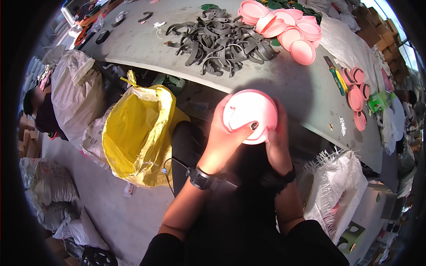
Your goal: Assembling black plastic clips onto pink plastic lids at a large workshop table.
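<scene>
Between my two hands is a round pink plastic lid [250, 111], bright in the sunlight, held over my lap at the table's near edge. My left hand [224, 133] grips it from the left, with the thumb across its face. Around its right edge curls my right hand [278, 142], the fingers partly hidden behind the rim. Farther off on the table lies a heap of dark grey curved plastic handles [217, 42]. Beside that heap, to the right, is a pile of more pink round lids [288, 29].
The grey table [146, 48] spans the far side. On its right lie pliers [336, 75] with yellow-green handles and several small pink pieces [355, 98]. An open yellow sack [142, 133] stands to my left, a white woven sack [335, 190] to my right. Another person [40, 106] is at far left.
</scene>
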A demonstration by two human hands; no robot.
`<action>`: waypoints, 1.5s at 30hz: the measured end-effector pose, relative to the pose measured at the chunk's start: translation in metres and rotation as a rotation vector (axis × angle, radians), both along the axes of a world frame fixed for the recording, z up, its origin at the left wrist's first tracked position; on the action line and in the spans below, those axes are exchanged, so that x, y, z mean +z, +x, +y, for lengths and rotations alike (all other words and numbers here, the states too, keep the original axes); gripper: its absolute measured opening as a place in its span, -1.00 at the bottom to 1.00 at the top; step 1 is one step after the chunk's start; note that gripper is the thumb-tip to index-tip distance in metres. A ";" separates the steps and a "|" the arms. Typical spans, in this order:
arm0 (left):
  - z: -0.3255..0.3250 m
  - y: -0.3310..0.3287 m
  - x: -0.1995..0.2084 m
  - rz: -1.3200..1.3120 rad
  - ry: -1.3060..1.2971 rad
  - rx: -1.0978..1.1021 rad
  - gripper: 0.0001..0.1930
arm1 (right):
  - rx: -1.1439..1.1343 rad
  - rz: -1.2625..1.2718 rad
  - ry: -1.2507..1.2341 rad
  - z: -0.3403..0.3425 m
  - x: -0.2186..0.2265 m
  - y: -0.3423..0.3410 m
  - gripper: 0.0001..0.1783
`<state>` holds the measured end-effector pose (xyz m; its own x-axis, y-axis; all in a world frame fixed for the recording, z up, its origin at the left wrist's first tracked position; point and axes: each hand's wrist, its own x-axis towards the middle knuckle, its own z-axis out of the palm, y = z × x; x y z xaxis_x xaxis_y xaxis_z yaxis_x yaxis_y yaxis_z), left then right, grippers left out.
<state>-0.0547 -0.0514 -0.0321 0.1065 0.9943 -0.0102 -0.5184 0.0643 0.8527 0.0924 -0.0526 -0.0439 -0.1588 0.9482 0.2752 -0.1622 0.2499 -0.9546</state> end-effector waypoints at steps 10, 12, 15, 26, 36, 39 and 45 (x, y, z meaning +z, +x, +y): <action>-0.009 -0.027 -0.006 -0.201 -0.149 0.044 -0.58 | 0.200 -0.257 -0.167 0.023 0.021 -0.002 -0.29; -0.011 -0.029 -0.003 -0.311 -0.204 0.077 -0.56 | 0.105 -0.407 0.079 0.052 0.019 0.000 -0.36; -0.013 -0.037 -0.009 -0.307 -0.181 0.085 -0.52 | 0.040 -0.308 -0.014 0.090 0.031 -0.008 -0.41; -0.020 -0.058 0.000 -0.435 -0.225 -0.030 -0.55 | 0.050 -1.332 0.906 0.198 0.061 0.012 -0.75; -0.019 -0.060 0.009 -0.199 -0.152 0.116 -0.54 | 0.141 -1.136 0.157 0.158 0.076 0.036 -0.76; -0.018 -0.058 0.010 -0.214 -0.156 0.094 -0.54 | 0.082 -1.348 0.316 0.148 0.066 0.048 -0.78; -0.016 -0.062 0.006 -0.212 -0.156 0.028 -0.59 | 0.062 -1.418 0.518 0.100 0.087 0.050 -0.78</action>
